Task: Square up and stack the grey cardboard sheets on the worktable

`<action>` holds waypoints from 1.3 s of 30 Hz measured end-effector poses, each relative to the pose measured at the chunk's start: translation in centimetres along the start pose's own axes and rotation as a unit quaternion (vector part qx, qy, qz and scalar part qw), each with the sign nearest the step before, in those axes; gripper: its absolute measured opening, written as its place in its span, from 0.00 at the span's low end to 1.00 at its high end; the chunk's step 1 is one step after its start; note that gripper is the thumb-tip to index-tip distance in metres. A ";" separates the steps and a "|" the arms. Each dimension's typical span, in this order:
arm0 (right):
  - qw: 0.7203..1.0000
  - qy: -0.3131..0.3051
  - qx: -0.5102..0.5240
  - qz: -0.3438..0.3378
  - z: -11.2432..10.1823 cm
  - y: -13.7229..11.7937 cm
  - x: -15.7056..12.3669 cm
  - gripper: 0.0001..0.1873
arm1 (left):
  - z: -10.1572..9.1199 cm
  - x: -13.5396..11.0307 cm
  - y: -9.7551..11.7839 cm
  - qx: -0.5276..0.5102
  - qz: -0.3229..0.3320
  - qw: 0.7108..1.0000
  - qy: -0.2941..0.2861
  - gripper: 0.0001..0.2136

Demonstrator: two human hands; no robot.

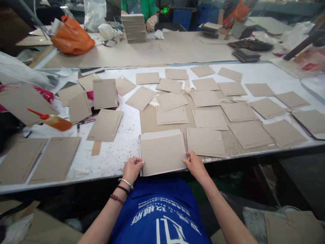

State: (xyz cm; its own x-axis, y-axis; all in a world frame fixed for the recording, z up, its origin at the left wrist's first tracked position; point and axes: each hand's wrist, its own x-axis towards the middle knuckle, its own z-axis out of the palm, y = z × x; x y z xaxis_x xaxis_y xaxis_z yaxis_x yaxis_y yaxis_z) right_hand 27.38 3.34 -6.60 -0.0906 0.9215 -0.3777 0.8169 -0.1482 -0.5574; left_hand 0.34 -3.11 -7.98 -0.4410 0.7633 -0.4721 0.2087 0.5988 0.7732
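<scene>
A stack of grey-brown cardboard sheets (162, 152) lies at the near edge of the white table (127, 139), right in front of me. My left hand (132, 168) grips the stack's lower left edge with curled fingers. My right hand (194, 164) pinches its lower right edge. Both wrists rest just off the table edge, above my blue apron (159, 210).
Several loose cardboard sheets (210, 118) are spread over the table. An orange glue bottle (54, 121) lies at the left. Beyond, an orange bag (72, 37) and a tall stack of boards (134, 27) sit by a person in green (139, 6).
</scene>
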 end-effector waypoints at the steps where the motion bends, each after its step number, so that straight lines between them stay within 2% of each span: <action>1: 1.000 0.001 0.001 -0.001 0.0 0.1 0.0 0.08 | 0.0 0.0 0.0 0.002 0.001 1.000 -0.001 0.11; 16: 1.000 -0.001 0.002 -0.002 0.1 -0.1 0.1 0.09 | -0.2 0.0 0.5 0.065 0.006 0.998 -0.001 0.08; 30: 1.000 0.001 0.013 -0.005 0.1 0.2 0.0 0.09 | -0.2 -0.3 0.5 0.051 0.008 0.999 -0.002 0.09; 39: 1.000 0.001 0.011 -0.010 0.0 0.0 0.1 0.08 | -0.1 -0.3 1.1 0.087 0.011 0.996 0.006 0.04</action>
State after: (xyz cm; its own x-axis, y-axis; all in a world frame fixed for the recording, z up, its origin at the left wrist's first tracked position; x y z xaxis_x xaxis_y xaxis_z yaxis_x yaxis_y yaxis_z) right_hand 27.34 3.41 -6.61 -0.1053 0.9251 -0.3649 0.8023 -0.1378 -0.5808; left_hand 0.60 -2.75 -6.92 -0.4441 0.7744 -0.4506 0.3666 0.6160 0.6972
